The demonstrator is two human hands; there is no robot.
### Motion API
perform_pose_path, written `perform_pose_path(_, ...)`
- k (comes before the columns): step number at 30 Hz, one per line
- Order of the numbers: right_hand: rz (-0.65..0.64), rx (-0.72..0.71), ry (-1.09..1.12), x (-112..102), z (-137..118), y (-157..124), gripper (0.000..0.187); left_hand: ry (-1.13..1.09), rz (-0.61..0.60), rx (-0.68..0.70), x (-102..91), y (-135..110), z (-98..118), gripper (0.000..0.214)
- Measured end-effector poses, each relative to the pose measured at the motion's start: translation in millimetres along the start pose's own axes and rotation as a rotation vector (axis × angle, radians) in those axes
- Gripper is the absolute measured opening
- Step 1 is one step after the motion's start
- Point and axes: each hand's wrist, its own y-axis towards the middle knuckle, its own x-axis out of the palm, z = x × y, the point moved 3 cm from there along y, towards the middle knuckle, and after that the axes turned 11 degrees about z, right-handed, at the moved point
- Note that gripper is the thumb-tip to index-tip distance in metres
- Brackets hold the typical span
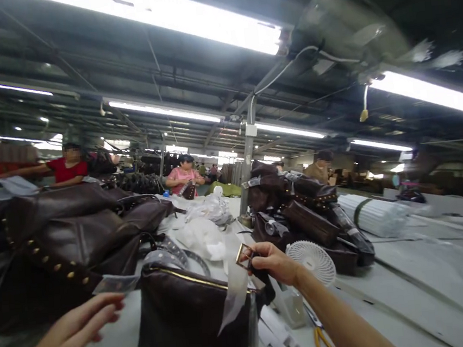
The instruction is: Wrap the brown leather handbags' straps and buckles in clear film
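Observation:
A dark brown leather bag (pixel 188 319) with a gold zipper edge stands upright on the white table (pixel 409 282) in front of me. My right hand (pixel 275 265) is closed in a pinch on a gold square buckle (pixel 244 255) on the bag's strap, with a strip of clear plastic film (pixel 235 293) hanging from it. My left hand (pixel 82 324) hovers left of the bag, fingers loosely together, touching a small piece of clear film (pixel 115 284).
Piles of brown studded bags lie at left (pixel 57 239) and behind centre (pixel 305 215). A small white fan (pixel 311 261), white wrapping (pixel 204 230), a metal pole (pixel 249 161) and a white roll bundle (pixel 374 214) stand nearby. Other people work at far tables.

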Motion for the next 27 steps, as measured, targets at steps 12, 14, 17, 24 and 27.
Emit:
perform_pose_path(12,-0.038,-0.019,-0.227,10.3,-11.5,-8.5,0.033,-0.866,-0.4,-0.164,209.6,5.6,126.7,0.051)
perform_pose_path(14,-0.057,-0.016,-0.237,12.1,-15.5,-11.7,0.034,-0.961,-0.354,-0.207,213.4,7.5,123.2,0.054)
perform_pose_path(17,-0.043,-0.018,-0.239,10.4,-21.5,-17.2,0.035,-0.921,-0.308,-0.187,203.0,14.2,120.1,0.051)
perform_pose_path(24,0.052,-0.094,-0.174,-6.9,-23.3,-20.1,0.041,-0.616,-0.429,-0.169,164.7,18.3,128.8,0.033)
perform_pose_path(27,0.114,-0.097,-0.067,-14.3,-16.3,-17.8,0.042,-0.548,-0.58,-0.2,162.8,13.1,133.8,0.03)
